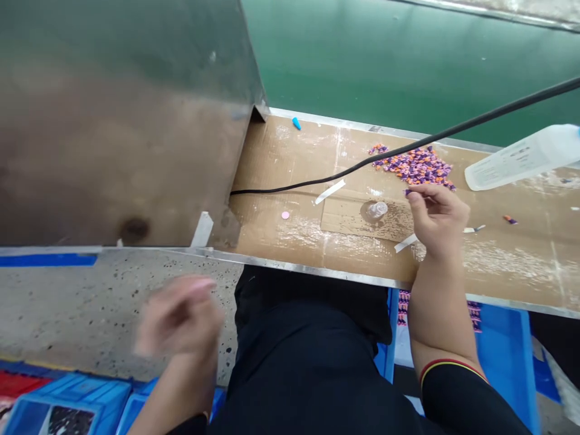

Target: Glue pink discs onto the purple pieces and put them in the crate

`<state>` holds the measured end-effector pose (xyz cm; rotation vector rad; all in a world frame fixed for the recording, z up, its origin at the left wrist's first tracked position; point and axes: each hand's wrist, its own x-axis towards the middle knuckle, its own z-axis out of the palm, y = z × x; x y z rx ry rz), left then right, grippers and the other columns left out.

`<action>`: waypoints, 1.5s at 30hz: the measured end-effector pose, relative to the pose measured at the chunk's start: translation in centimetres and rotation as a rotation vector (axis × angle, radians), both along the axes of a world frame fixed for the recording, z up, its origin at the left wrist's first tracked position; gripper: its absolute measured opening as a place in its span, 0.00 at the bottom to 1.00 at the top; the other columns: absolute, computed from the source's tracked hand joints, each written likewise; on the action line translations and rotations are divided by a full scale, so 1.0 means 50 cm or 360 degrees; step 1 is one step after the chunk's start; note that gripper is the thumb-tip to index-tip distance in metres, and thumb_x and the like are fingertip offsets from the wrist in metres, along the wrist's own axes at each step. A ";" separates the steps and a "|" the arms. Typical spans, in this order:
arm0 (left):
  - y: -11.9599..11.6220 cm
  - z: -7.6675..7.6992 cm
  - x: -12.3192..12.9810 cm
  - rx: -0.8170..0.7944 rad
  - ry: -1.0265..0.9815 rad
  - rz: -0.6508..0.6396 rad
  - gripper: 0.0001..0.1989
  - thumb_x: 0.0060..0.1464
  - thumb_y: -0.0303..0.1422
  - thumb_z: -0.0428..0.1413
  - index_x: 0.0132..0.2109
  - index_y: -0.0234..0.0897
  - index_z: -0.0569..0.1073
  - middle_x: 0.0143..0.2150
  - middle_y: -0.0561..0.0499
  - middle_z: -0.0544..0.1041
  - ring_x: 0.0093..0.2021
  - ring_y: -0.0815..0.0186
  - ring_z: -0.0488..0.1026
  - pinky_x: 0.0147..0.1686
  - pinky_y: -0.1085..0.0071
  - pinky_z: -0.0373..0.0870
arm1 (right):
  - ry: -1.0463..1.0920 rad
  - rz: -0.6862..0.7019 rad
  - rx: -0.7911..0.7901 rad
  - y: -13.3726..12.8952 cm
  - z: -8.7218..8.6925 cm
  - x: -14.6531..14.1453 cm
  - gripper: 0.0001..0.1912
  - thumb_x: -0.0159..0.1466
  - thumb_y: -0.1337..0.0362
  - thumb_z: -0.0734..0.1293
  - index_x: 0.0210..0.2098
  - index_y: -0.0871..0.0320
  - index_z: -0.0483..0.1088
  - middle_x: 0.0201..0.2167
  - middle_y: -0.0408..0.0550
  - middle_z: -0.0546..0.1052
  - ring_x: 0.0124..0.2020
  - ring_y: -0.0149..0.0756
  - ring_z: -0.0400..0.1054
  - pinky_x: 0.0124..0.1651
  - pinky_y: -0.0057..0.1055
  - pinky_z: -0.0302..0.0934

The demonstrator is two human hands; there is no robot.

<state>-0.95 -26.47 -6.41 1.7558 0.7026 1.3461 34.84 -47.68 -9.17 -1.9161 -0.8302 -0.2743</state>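
Note:
My right hand point(439, 217) is over the cardboard-covered bench, thumb and forefinger pinched on a small purple piece point(407, 192). Just beyond it lies a pile of small purple, pink and orange pieces point(421, 166). Left of that hand, a small clear plastic object point(377, 209) sits on a wet-looking cardboard strip point(344, 220). My left hand point(179, 317), smeared by motion, is off the bench above the floor. Its fingers look curled round something pink point(202, 286) whose kind I cannot make out.
A black cable point(317, 181) crosses the bench from a large metal housing point(118, 133). A translucent bottle point(521, 158) lies at the right. A pink disc point(285, 215), a blue tip-shaped piece point(296, 123) and an orange-purple piece point(510, 220) are scattered about. Blue crates point(507, 356) stand below.

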 end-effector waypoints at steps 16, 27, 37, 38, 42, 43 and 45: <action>-0.114 -0.041 0.199 -0.0727 -0.0063 -0.1074 0.04 0.64 0.35 0.70 0.45 0.43 0.89 0.41 0.47 0.88 0.39 0.63 0.88 0.42 0.72 0.88 | 0.0508 0.0359 0.0531 0.013 0.043 -0.332 0.05 0.76 0.63 0.72 0.47 0.49 0.83 0.39 0.46 0.86 0.33 0.37 0.84 0.30 0.32 0.81; -0.104 -0.057 0.203 0.0350 -0.0038 -0.0889 0.21 0.62 0.19 0.68 0.58 0.45 0.85 0.49 0.50 0.88 0.46 0.65 0.89 0.50 0.74 0.87 | 0.0765 0.0458 0.0571 0.005 0.037 -0.355 0.05 0.77 0.59 0.71 0.47 0.51 0.80 0.41 0.48 0.85 0.44 0.41 0.87 0.40 0.34 0.87; -0.096 -0.048 0.194 0.0549 0.0085 -0.0764 0.14 0.64 0.25 0.68 0.53 0.45 0.86 0.50 0.50 0.88 0.45 0.61 0.89 0.47 0.69 0.89 | 0.0808 0.0560 0.0586 0.018 0.054 -0.368 0.04 0.77 0.62 0.71 0.47 0.51 0.81 0.42 0.47 0.86 0.46 0.41 0.86 0.46 0.36 0.87; -0.098 -0.047 0.193 0.0460 0.0078 -0.0766 0.12 0.64 0.27 0.69 0.52 0.46 0.87 0.48 0.51 0.88 0.45 0.61 0.89 0.46 0.68 0.89 | 0.0822 0.0559 0.0599 0.020 0.052 -0.370 0.04 0.77 0.61 0.71 0.47 0.50 0.81 0.42 0.47 0.86 0.45 0.41 0.87 0.45 0.36 0.86; -0.110 -0.047 0.197 -0.0426 -0.0086 -0.0911 0.05 0.63 0.36 0.72 0.46 0.48 0.88 0.44 0.51 0.89 0.43 0.62 0.89 0.45 0.69 0.89 | 0.0929 0.0457 0.0796 0.026 0.046 -0.376 0.05 0.78 0.59 0.71 0.50 0.48 0.81 0.41 0.45 0.87 0.43 0.40 0.87 0.37 0.33 0.84; -0.114 -0.048 0.199 -0.0745 -0.0148 -0.0962 0.06 0.62 0.40 0.73 0.45 0.48 0.89 0.43 0.50 0.89 0.42 0.62 0.88 0.43 0.70 0.88 | 0.0919 0.0379 0.0824 0.029 0.045 -0.377 0.06 0.78 0.58 0.71 0.50 0.47 0.82 0.41 0.44 0.87 0.42 0.40 0.86 0.37 0.34 0.84; -0.122 -0.052 0.205 -0.1309 -0.0238 -0.1052 0.14 0.55 0.48 0.76 0.42 0.47 0.89 0.41 0.49 0.89 0.39 0.64 0.87 0.39 0.73 0.86 | 0.0810 0.0249 0.0791 0.034 0.044 -0.376 0.05 0.76 0.59 0.73 0.49 0.47 0.83 0.42 0.45 0.88 0.42 0.40 0.86 0.40 0.36 0.84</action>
